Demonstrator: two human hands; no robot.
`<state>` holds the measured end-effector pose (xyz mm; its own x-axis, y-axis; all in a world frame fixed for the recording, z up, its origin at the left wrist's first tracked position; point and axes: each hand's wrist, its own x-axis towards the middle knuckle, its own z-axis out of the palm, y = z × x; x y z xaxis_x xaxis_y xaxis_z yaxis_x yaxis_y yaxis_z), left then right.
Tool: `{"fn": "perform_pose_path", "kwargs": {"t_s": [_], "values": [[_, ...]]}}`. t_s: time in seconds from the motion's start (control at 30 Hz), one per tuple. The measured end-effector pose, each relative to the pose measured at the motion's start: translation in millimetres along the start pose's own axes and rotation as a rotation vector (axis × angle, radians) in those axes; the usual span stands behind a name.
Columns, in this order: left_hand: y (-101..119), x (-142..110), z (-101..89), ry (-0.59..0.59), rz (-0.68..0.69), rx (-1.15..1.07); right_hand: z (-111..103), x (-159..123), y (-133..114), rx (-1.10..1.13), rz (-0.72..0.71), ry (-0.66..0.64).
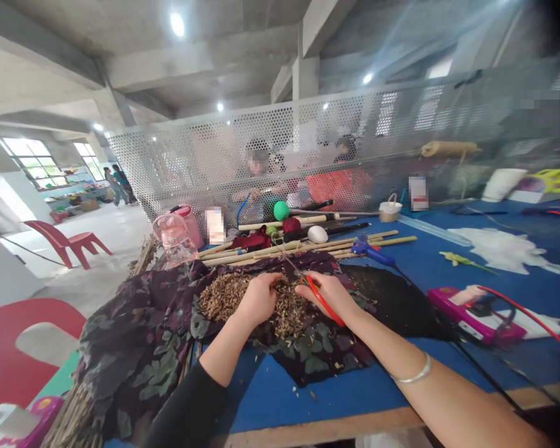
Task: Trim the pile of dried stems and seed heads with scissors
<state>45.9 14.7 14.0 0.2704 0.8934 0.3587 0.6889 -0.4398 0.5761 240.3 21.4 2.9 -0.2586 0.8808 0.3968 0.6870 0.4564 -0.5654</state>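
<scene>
My right hand (pixel 325 292) grips scissors with red handles (pixel 324 302), their thin blades pointing up and to the left. Close by on the left, my left hand (pixel 260 297) is closed, thumb and fingers together, over a heap of small brown dried bits (pixel 224 292). Whatever it pinches is hidden or too small to name. The heap spreads beneath both hands on a dark patterned cloth (pixel 163 348), and a few crumbs have fallen on the blue table (pixel 266 398).
Behind the heap lie bamboo sticks (pixel 303 247), yarn balls (pixel 281 211) and a blue glue gun (pixel 371 250). A magenta power strip (pixel 476 314) with cords sits at right. A perforated metal screen (pixel 182 168) divides the table; people sit beyond it. Bundled stalks (pixel 77 414) stand at lower left.
</scene>
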Motion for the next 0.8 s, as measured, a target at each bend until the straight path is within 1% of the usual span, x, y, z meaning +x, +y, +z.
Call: {"fn": "perform_pose_path", "kwargs": {"t_s": [0.1,0.2,0.27,0.4,0.47,0.57,0.73,0.8], "values": [[-2,-2,-4.7,-0.046,0.035,0.121,0,0,1,0.015,0.020,-0.009],[0,-6,-5.0,-0.066,-0.013,0.298,2,-1,1,0.017,-0.001,-0.005],[1,-5,-3.4,-0.109,-0.048,0.392,3,-1,1,0.018,-0.019,-0.004],[5,6,-1.2,-0.231,-0.120,0.451,3,-1,2,0.016,-0.026,-0.009],[6,13,-1.5,-0.252,-0.139,0.460,2,-1,2,0.011,-0.022,-0.006],[6,20,-1.5,-0.206,-0.134,0.398,2,-1,2,0.008,-0.023,0.004],[-5,29,6.1,-0.093,-0.109,0.109,0,0,1,0.021,-0.018,0.019],[-11,33,9.6,-0.102,-0.118,0.009,-1,0,0,0.013,-0.017,0.018]]}}
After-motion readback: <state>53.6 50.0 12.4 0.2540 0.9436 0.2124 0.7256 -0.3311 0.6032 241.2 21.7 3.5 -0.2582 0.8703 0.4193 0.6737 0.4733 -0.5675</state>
